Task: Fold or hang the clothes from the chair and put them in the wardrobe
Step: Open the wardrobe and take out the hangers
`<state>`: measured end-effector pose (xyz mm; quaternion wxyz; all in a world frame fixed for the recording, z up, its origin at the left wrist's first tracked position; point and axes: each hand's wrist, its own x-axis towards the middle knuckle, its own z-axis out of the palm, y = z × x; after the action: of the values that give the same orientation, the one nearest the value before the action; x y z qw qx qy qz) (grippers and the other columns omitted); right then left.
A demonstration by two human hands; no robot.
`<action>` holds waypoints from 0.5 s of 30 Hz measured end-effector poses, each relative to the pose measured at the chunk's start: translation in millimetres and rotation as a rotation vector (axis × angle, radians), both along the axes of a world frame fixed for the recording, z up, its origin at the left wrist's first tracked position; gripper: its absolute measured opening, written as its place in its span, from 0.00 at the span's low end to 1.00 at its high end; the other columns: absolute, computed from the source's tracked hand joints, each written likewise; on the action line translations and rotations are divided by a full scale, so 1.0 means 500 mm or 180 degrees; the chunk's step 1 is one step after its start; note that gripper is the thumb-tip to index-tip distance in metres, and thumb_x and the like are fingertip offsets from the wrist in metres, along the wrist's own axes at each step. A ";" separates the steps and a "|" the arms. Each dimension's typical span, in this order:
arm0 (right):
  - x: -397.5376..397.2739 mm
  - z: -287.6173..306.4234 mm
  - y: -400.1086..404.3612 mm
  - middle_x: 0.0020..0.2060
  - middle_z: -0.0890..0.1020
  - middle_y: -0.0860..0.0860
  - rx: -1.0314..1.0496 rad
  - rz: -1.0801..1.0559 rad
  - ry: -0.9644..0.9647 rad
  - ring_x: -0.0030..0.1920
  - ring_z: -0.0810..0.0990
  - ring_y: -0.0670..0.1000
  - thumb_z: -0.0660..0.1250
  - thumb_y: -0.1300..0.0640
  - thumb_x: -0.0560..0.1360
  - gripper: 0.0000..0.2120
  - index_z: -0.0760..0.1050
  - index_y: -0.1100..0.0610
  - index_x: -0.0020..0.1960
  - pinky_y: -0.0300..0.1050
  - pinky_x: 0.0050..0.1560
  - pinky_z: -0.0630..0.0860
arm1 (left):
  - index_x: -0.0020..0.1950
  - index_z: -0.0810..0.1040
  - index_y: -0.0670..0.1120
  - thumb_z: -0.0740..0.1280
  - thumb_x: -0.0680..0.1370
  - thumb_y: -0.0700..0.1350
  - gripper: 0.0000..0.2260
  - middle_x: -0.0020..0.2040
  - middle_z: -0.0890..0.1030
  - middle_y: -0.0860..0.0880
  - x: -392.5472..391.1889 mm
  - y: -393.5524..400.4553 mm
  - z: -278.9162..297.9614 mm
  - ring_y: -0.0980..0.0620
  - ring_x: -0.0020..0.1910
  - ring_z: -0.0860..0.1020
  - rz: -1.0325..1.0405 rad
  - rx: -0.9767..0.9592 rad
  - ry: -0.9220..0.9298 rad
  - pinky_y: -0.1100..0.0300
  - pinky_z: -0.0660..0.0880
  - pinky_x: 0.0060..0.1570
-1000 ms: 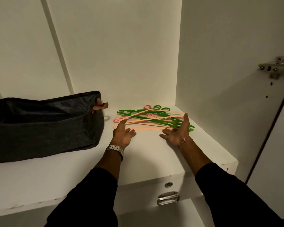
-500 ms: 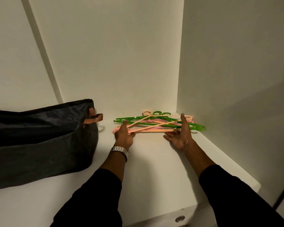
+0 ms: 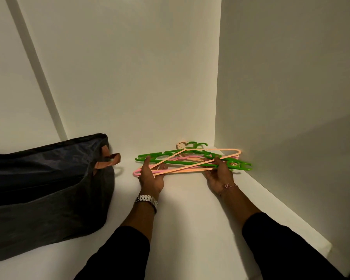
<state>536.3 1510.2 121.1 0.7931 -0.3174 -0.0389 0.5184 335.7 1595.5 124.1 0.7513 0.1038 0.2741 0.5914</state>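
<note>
A pile of plastic hangers (image 3: 187, 163), green, orange and pink, lies in the back right corner of a white wardrobe shelf (image 3: 186, 211). My left hand (image 3: 151, 178) holds the pile's left end, thumb on top of a green hanger and fingers slipped in among the orange and pink ones. My right hand (image 3: 218, 176) holds the right end the same way, with its thumb over the hangers. No clothes are in view.
A large dark fabric storage bag (image 3: 45, 188) with a brown loop handle (image 3: 109, 160) fills the left of the shelf. The wardrobe's side wall (image 3: 281, 118) stands close on the right and the back panel (image 3: 129, 77) just behind the hangers.
My view has moved closer into the wardrobe. Both hands have slid forward from the bare shelf onto the ends of the hanger pile and taken hold of it.
</note>
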 end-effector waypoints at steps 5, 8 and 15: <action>0.004 0.009 -0.056 0.45 0.86 0.57 0.0480 0.0363 -0.0115 0.44 0.86 0.53 0.65 0.59 0.81 0.05 0.79 0.57 0.49 0.52 0.52 0.81 | 0.60 0.78 0.44 0.73 0.77 0.50 0.15 0.57 0.83 0.40 -0.003 -0.025 0.015 0.40 0.58 0.81 -0.0164 0.0342 -0.0276 0.45 0.79 0.57; 0.016 0.012 -0.089 0.53 0.85 0.56 0.0534 0.0555 -0.0260 0.53 0.84 0.54 0.68 0.58 0.79 0.04 0.80 0.55 0.52 0.53 0.55 0.82 | 0.54 0.78 0.42 0.72 0.78 0.46 0.10 0.50 0.83 0.39 -0.007 -0.043 0.031 0.44 0.50 0.83 -0.0123 0.0286 -0.0265 0.50 0.80 0.56; 0.061 0.010 -0.193 0.65 0.78 0.61 0.0666 0.1121 -0.0668 0.67 0.76 0.63 0.77 0.42 0.68 0.33 0.76 0.60 0.66 0.61 0.62 0.77 | 0.47 0.74 0.44 0.65 0.81 0.39 0.03 0.40 0.78 0.43 -0.033 -0.070 0.074 0.51 0.30 0.75 0.0061 0.0228 -0.0245 0.61 0.77 0.29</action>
<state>566.7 1413.7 126.3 0.7106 -0.2740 -0.2294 0.6061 319.0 1560.5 161.2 0.7514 0.1051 0.2246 0.6115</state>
